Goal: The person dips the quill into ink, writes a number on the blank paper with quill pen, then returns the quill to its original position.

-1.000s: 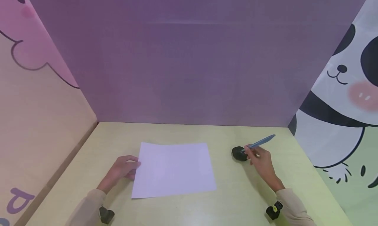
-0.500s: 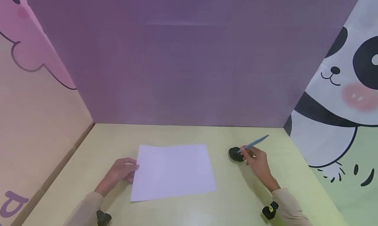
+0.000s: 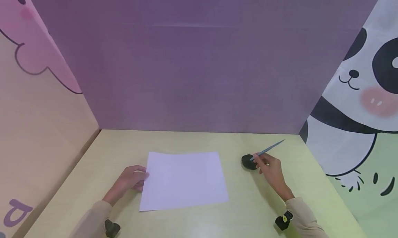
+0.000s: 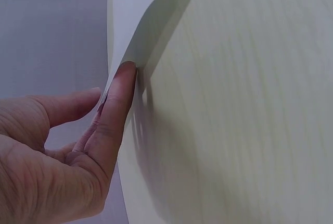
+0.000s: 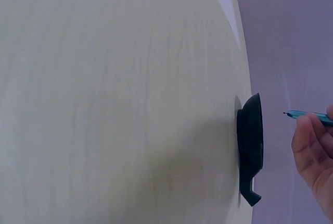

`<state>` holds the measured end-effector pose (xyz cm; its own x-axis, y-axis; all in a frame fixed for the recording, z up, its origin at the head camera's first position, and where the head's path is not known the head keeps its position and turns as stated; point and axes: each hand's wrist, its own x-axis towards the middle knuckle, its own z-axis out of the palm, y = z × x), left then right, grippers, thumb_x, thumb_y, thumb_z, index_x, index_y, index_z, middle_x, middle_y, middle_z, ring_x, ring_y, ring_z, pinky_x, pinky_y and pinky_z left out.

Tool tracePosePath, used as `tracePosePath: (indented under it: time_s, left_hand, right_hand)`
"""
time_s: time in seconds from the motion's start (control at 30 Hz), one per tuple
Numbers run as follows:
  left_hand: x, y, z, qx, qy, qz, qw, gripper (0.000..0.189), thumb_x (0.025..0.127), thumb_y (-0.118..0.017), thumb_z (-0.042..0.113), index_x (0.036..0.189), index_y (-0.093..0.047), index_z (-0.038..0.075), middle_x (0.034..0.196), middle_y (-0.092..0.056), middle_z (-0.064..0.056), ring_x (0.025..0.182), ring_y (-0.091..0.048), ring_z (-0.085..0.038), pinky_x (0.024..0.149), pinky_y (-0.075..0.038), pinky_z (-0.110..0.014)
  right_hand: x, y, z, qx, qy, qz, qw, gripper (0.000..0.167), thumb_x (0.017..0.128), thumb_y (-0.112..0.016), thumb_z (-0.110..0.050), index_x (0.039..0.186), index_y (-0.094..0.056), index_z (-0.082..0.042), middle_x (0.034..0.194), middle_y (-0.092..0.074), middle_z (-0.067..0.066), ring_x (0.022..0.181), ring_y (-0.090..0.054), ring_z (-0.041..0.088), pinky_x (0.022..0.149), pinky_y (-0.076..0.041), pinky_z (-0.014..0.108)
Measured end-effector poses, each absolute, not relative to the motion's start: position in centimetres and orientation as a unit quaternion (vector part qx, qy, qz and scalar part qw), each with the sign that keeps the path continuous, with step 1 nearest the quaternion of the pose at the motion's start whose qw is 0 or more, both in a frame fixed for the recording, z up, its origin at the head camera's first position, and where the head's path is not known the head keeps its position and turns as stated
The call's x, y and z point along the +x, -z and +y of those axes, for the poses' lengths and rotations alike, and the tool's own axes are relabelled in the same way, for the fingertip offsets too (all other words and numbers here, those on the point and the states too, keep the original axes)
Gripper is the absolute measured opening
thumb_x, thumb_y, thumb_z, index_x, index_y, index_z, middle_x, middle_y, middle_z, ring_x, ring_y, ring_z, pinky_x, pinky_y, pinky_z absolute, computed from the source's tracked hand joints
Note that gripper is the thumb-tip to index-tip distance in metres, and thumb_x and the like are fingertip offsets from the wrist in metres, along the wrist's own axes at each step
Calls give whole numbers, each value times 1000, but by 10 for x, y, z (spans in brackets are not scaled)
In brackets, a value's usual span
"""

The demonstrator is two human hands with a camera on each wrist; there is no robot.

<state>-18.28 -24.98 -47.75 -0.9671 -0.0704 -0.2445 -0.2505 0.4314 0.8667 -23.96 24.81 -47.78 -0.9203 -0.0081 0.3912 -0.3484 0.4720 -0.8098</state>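
My left hand [image 3: 132, 179] pinches the left edge of a white sheet of paper [image 3: 183, 181] between thumb and fingers. The left wrist view shows the index finger under the paper [image 4: 132, 15] and the thumb on its other side. At the right, my right hand [image 3: 269, 167] grips a slim blue pen [image 3: 269, 149], its wider end sloping up and away to the right. Beneath the pen sits a small black dish [image 3: 248, 162], partly covered by the fingers. In the right wrist view the pen's fine tip [image 5: 289, 113] is held above the dish [image 5: 251, 135], apart from it.
The pale wooden table [image 3: 192, 224] meets a purple panel [image 3: 199, 75] at the back. A left wall [image 3: 46, 127] and a panda-printed right wall [image 3: 345, 144] flank it. Dark wrist cameras hang from both sleeves.
The pen has turned in my right hand, so its far end looks narrower. Head view shifted slightly; the left hand keeps its pinch on the paper, and the dish stays put.
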Motion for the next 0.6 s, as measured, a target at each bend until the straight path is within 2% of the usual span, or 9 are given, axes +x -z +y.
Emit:
tracePosePath:
  time_s: [0.27, 0.4, 0.6]
  left_hand:
    - [-182, 479, -249, -82, -534, 837, 90, 38, 99, -62, 8, 127, -56, -17, 97, -72, -15, 90, -73, -27, 69, -68, -39]
    - [-182, 478, -249, -78, -535, 837, 89, 37, 99, -63, 6, 126, -56, -18, 97, -72, -17, 90, -73, -27, 69, -68, -39]
    - [-185, 478, -245, -84, -528, 840, 94, 40, 98, -65, 5, 129, -55, -18, 111, -72, -32, 90, -76, -30, 69, -68, -39]
  right_hand:
    - [-240, 477, 245, 115, -525, -827, 166, 21, 103, -66, -11, 105, -75, 8, 86, -73, 24, 60, -66, 19, 48, -58, 24]
    - [-240, 477, 241, 132, -532, -818, 173, 18, 102, -67, -6, 104, -75, 9, 84, -73, 25, 61, -66, 17, 49, -58, 23]
    - [-241, 480, 237, 170, -526, -810, 195, 14, 99, -68, 0, 105, -75, 10, 84, -73, 26, 62, -65, 8, 47, -57, 23]
